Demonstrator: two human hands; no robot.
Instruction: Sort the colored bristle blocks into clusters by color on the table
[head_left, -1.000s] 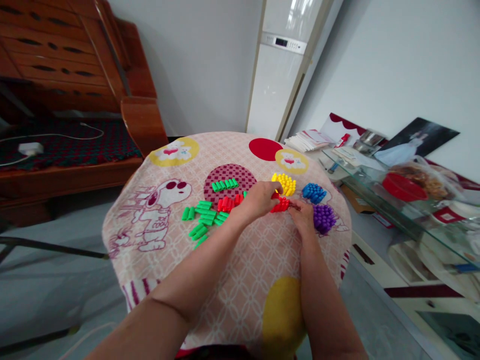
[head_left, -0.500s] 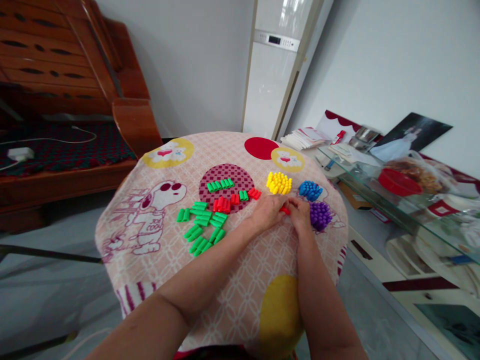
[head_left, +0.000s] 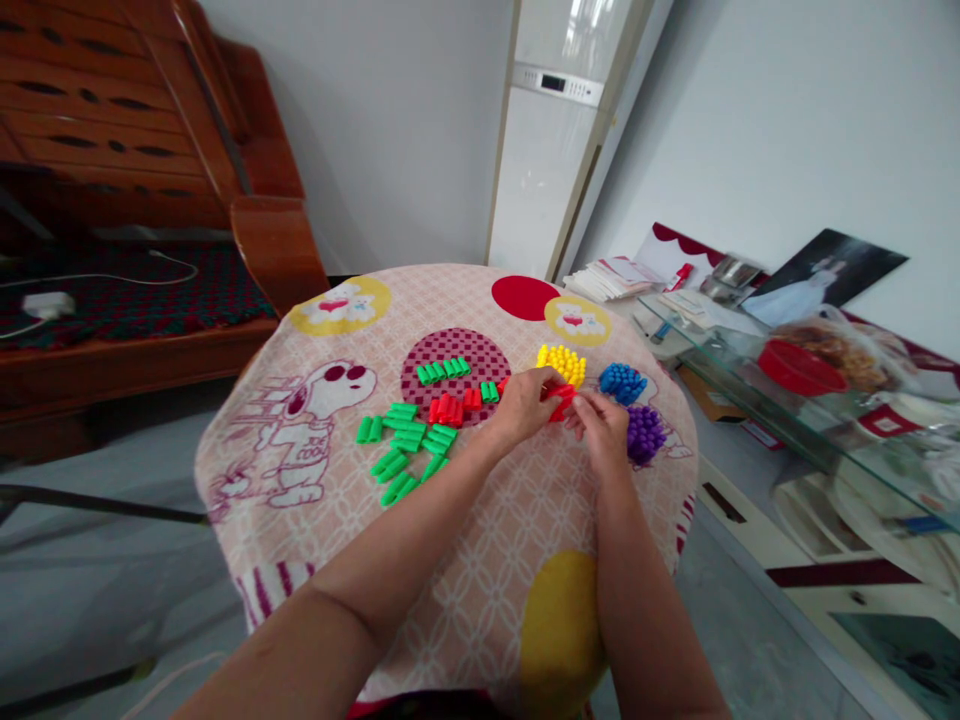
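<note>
Between my two hands are red plastic tube-like pieces [head_left: 561, 402], low over the table. My left hand [head_left: 526, 408] grips them from the left with thumb and fingers. On their right side, my right hand [head_left: 604, 425] pinches them with its fingertips. Just beyond stands a tight cluster of yellow pieces [head_left: 564, 364]. A blue cluster [head_left: 622, 382] and a purple cluster [head_left: 645, 434] are beside my right hand. Left of my hands lie more red pieces [head_left: 448, 410], a green pair [head_left: 489, 392], a green row [head_left: 443, 371] and several green pieces [head_left: 406, 436] arranged in groups.
A patterned cloth covers the round table [head_left: 465, 560]. To the right, a glass shelf [head_left: 780, 420] holds a red bowl [head_left: 801, 366], papers and a photo. A wooden bench [head_left: 274, 250] stands at the left, a white floor-standing unit [head_left: 544, 170] behind.
My hands have shifted slightly, and more of the red pieces now shows between them. My right fingers have opened out a little from their earlier curl. The view has moved slightly.
</note>
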